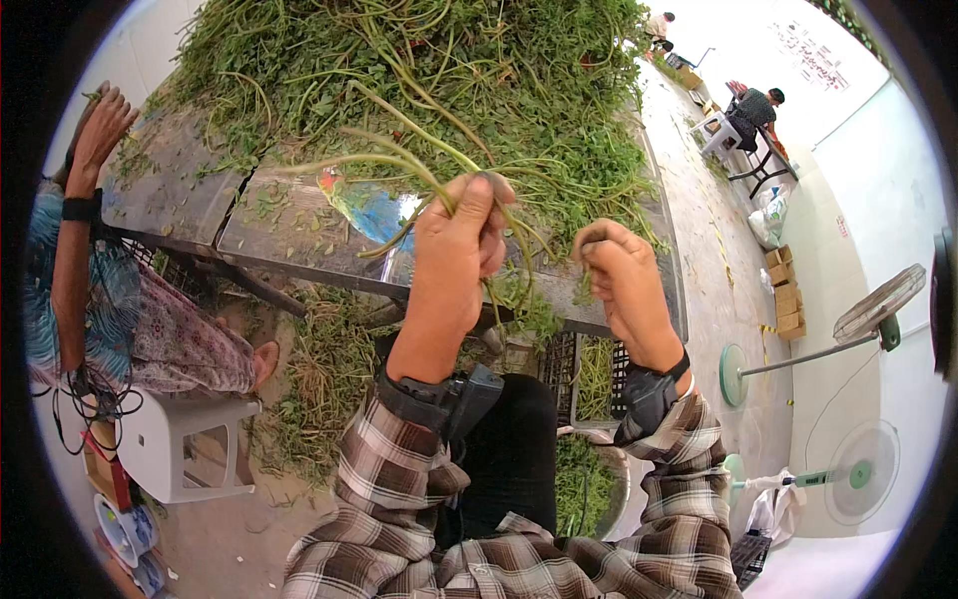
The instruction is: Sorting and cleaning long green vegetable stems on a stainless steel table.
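My left hand [456, 254] grips several long green plant stems [414, 126] between thumb and fingers. Their bare ends fan out up and to the left, while thinner leafy parts hang below the fist. To its right, my right hand [625, 281] is raised with curled fingers, and a small bit of green leaves [584, 288] shows at the fingertips. Both hands are above the near edge of a dark worktable [277, 236]. A large heap of leafy green stems [314, 112] covers much of the tabletop beyond them.
Below the table edge are a black crate [575, 374] of stems and a basin [623, 479] of leaves. Cut stems [322, 374] litter the floor. At left, another person's hand [108, 127] is raised near a white stool [179, 442]. Fans [876, 303] stand at right.
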The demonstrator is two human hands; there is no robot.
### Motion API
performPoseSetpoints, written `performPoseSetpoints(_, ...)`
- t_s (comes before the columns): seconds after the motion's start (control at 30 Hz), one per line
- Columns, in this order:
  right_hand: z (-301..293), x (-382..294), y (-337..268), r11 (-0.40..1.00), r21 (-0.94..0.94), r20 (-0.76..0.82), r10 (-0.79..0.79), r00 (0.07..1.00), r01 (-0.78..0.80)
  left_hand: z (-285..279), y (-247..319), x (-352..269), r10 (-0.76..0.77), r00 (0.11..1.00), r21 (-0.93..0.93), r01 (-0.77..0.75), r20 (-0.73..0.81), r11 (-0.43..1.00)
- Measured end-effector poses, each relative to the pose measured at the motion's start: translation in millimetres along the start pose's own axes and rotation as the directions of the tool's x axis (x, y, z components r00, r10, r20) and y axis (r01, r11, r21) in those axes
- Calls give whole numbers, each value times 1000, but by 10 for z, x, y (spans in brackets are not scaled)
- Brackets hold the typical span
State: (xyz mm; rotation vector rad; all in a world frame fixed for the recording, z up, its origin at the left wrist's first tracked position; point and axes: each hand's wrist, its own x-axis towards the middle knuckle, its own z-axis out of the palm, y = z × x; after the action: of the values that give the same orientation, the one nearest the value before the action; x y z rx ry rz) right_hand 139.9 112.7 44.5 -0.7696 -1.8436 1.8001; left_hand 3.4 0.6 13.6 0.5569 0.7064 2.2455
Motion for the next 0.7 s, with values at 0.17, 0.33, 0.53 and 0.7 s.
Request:
performPoseSetpoints(0.17,-162,32,100,978,207,21,-34,999,29,-53,124,20,53,998,7,-53,-44,999)
performPoseSetpoints(0.33,-58,-84,49,984,152,105,80,991,-95,-47,85,21,54,992,-23,-57,-110,998)
performPoseSetpoints(0.53,145,-173,34,773,-538,163,-294,942,335,-31,70,24,43,994,-37,-47,-104,998)
performPoseSetpoints(0.7,183,-145,124,665,-625,183,-384,905,409,-42,53,30,35,994,-42,-39,-107,998)
